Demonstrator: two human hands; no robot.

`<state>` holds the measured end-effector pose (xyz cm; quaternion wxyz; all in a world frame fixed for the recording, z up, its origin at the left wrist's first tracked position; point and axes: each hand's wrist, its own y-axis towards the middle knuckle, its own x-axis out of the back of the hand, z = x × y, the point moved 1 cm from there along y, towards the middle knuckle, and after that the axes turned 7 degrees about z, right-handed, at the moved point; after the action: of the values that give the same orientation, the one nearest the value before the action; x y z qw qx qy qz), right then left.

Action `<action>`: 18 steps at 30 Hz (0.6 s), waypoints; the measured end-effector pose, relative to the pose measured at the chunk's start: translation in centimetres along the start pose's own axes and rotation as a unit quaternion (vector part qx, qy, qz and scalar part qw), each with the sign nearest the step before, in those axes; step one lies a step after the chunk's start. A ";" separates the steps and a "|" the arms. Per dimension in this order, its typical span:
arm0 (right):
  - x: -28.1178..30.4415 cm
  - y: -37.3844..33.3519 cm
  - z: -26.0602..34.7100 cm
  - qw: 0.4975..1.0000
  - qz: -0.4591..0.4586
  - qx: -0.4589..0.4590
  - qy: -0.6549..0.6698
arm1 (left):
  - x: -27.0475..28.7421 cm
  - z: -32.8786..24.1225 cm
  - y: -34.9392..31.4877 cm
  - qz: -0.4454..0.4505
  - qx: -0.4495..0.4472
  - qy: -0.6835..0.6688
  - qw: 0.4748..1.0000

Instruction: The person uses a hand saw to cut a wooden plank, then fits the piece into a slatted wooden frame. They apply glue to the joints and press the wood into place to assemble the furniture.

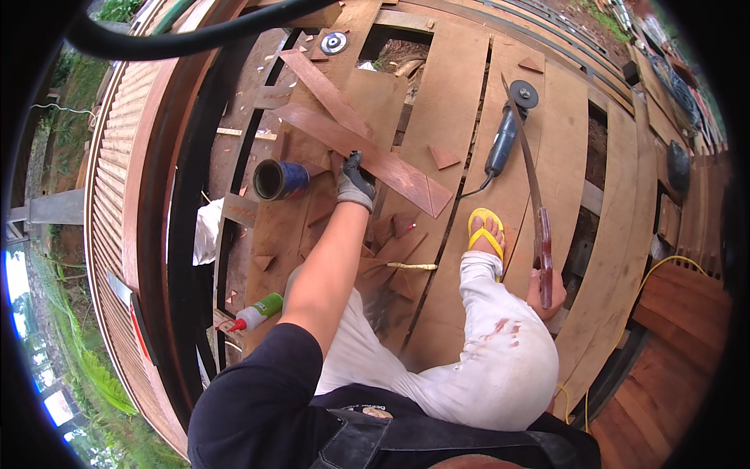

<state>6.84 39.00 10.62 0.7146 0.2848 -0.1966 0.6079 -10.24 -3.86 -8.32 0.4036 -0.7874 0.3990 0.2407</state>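
My left hand (355, 184), in a grey and black glove, grips the near edge of a reddish wooden board (391, 173). A pencil-thin line crosses the board near its right end. Past it, a second reddish board (326, 92) lies at an angle and meets it. My right hand (544, 295), bare, is closed round the reddish-brown handle of what looks like a handsaw (531, 168), seen edge-on. Its long thin blade points away from me, over the planks beside an angle grinder (508, 129). Most of my right fingers are hidden behind the handle.
Planks (445, 70) with open gaps form the surface. A blue can (283, 180), a glue bottle (258, 311) with a red tip, a loose disc (334, 43) and triangular offcuts (444, 156) lie about. My foot in a yellow flip-flop (486, 227) rests on the planks.
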 end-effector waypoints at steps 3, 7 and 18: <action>0.1 1.7 -0.1 1.000 0.015 0.019 0.000 | -0.8 0.0 3.8 -0.029 -0.022 -0.001 0.999; -0.9 4.3 -0.7 0.998 0.047 0.025 0.023 | -0.8 -1.0 9.1 -0.113 -0.024 0.024 0.993; -6.3 15.9 -3.0 0.983 0.143 0.045 0.106 | -5.6 -4.1 20.7 -0.182 -0.084 0.003 0.980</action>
<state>-10.08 37.78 7.05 0.6238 0.2195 -0.1312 0.7386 -30.17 -12.18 -11.29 0.3720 -0.8787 0.2285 0.1931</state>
